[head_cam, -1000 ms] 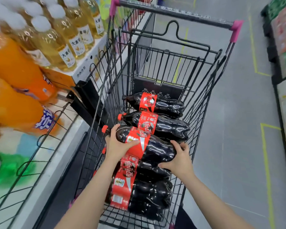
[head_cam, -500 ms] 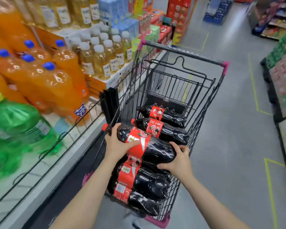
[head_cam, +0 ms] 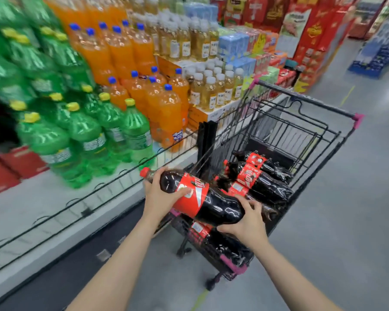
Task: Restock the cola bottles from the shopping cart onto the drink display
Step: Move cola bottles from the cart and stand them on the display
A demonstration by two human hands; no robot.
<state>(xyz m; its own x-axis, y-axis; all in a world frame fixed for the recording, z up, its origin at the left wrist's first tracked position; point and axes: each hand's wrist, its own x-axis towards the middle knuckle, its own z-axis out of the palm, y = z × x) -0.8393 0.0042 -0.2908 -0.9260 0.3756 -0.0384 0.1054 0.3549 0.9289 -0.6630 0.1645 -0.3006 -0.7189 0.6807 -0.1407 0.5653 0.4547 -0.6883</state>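
Observation:
A large cola bottle (head_cam: 213, 206) with a red label and red cap lies sideways in both my hands, above the near left corner of the black wire shopping cart (head_cam: 312, 129). My left hand (head_cam: 161, 195) grips its neck end. My right hand (head_cam: 247, 223) cups its base. Several more cola bottles (head_cam: 265, 187) lie stacked in the cart. The drink display shelf (head_cam: 54, 207) runs along the left, its white deck bare in front of the green bottles.
Green soda bottles (head_cam: 88, 133), orange soda bottles (head_cam: 162, 108) and pale yellow drink bottles (head_cam: 211, 90) fill the display. A low black wire rail (head_cam: 99, 194) edges the shelf. Red cartons (head_cam: 310, 30) stand beyond. Grey aisle floor (head_cam: 346, 221) lies to the right.
Both hands have lifted the top cola bottle up out of the cart and a little to the left. My view has swung left and pulled back, showing more of the display.

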